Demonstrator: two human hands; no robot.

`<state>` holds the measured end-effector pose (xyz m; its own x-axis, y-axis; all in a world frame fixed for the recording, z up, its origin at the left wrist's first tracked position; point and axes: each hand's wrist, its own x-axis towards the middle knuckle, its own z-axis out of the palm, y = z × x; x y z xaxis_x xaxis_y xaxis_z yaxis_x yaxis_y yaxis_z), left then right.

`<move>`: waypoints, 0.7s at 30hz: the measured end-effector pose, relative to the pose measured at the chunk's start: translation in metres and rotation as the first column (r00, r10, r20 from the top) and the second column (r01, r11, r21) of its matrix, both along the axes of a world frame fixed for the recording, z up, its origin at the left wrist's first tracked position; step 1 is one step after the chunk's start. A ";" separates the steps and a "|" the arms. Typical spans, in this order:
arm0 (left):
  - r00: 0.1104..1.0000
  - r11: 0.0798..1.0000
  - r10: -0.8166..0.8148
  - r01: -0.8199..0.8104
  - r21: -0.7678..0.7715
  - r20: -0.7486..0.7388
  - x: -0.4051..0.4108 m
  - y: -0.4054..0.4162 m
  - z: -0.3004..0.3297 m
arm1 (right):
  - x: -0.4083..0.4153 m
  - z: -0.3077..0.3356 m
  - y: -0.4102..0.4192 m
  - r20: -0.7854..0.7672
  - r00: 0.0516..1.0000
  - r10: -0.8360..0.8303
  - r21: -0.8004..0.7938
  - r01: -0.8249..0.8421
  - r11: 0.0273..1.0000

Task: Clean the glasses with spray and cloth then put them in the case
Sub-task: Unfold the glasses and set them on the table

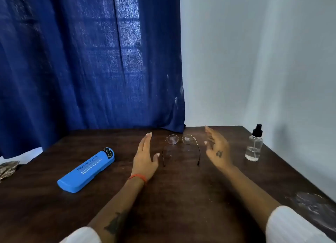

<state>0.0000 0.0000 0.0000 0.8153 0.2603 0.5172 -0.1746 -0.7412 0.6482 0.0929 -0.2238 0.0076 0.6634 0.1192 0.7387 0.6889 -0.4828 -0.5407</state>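
At the far left edge of your dark wooden table (181, 197) lies a crumpled patterned cloth (8, 168); behind it hangs a blue curtain (81, 61). Further right, the blue glasses case (86, 171) lies closed on the tabletop, angled away from you. Your left hand (145, 157) hovers just left of the glasses, fingers straight and together, thumb spread toward the near temple arm, holding nothing; a red thread band (139, 177) circles that wrist. The glasses (181, 140) sit between your hands near the table's far edge, lenses away from you, both temple arms unfolded and pointing back at you; neither hand touches them. Your right hand (216, 150) stands just right of the frame, palm facing inward, fingers loosely extended, empty. Well to its right, near the white wall (254, 61), the clear spray bottle (254, 144) with a black pump top stands upright.
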 end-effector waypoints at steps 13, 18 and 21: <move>0.975 0.967 -0.197 0.210 0.141 -0.099 0.084 0.018 -0.018 | 0.064 -0.025 0.009 -0.163 0.986 0.034 -0.155 -0.060 0.986; 0.984 0.970 -0.174 0.177 0.166 -0.032 0.091 0.018 -0.017 | 0.069 -0.025 0.014 -0.017 0.998 0.056 -0.187 -0.058 0.981; 0.980 0.987 -0.135 0.120 0.107 0.148 0.081 0.014 -0.013 | 0.061 -0.023 0.014 0.008 0.999 0.054 -0.091 -0.053 0.994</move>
